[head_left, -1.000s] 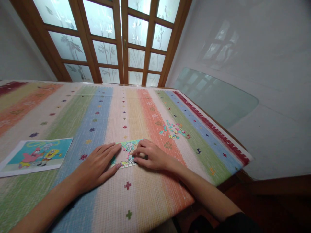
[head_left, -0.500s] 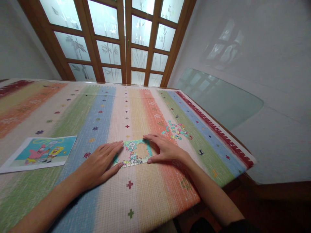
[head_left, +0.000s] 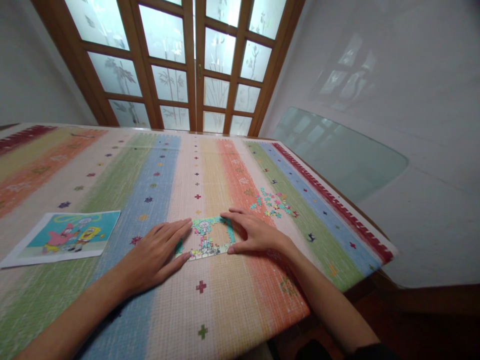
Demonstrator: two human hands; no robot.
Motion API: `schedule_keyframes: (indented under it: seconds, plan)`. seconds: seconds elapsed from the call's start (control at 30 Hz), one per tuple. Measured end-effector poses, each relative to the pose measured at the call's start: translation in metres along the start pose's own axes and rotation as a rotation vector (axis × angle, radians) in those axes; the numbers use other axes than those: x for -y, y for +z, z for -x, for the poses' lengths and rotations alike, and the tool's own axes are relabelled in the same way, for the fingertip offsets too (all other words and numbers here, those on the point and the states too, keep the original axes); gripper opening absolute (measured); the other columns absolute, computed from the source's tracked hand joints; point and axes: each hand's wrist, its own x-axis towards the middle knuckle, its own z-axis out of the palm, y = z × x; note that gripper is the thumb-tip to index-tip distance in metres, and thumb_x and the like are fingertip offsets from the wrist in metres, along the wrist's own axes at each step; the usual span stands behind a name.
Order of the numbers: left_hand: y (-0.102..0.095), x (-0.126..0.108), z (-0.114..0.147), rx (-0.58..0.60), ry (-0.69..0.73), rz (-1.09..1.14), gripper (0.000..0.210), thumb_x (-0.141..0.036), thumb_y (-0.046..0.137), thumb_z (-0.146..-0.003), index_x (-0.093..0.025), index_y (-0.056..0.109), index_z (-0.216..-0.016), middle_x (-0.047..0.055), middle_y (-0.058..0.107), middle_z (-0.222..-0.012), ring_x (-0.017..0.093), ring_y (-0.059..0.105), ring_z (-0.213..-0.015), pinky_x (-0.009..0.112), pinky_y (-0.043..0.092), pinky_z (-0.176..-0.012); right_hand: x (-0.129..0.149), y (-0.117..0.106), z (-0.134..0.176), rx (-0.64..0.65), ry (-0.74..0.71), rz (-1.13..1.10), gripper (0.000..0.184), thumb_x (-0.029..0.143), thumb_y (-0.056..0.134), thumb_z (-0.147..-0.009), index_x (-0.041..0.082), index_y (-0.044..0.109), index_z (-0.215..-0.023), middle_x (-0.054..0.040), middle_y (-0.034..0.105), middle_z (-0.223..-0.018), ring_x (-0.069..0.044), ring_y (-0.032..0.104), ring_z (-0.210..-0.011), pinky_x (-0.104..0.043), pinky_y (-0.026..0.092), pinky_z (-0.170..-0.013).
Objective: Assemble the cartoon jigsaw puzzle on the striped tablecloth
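Observation:
A partly assembled jigsaw puzzle lies flat on the striped tablecloth, with a gap in its right half where the cloth shows through. My left hand lies over its left side, fingertips at the upper edge and thumb at the lower one, hiding that end. Across from it, my right hand grips the right end, with its fingers at the top corner and its thumb at the bottom corner. Loose puzzle pieces are scattered beyond my right hand.
A printed cartoon picture lies on the tablecloth to the left. The table's near edge runs along the lower right. Behind the table stand wooden doors with frosted panes, and a white wall is on the right.
Both hands keep their places around the puzzle. The whole view has shifted very slightly; nothing else visibly differs.

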Motion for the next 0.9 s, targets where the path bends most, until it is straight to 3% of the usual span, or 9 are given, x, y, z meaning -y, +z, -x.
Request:
schedule_keyframes:
  seconds: [0.9]
  plan:
    - [-0.0002,-0.0010,-0.0005,-0.026,0.014,-0.008,0.060,-0.043,0.050,-0.104,-0.020,0.034,-0.157,0.014,0.062,-0.145,0.030,0.062,-0.128,0.046,0.048,-0.109,-0.0045,0.0052,-0.0001,-0.008,-0.134,0.039,0.080,0.039,0.085,-0.082,0.022,0.050,-0.152,-0.0140,0.056,-0.151,-0.033,0.040,-0.147,-0.056,0.036,-0.120]
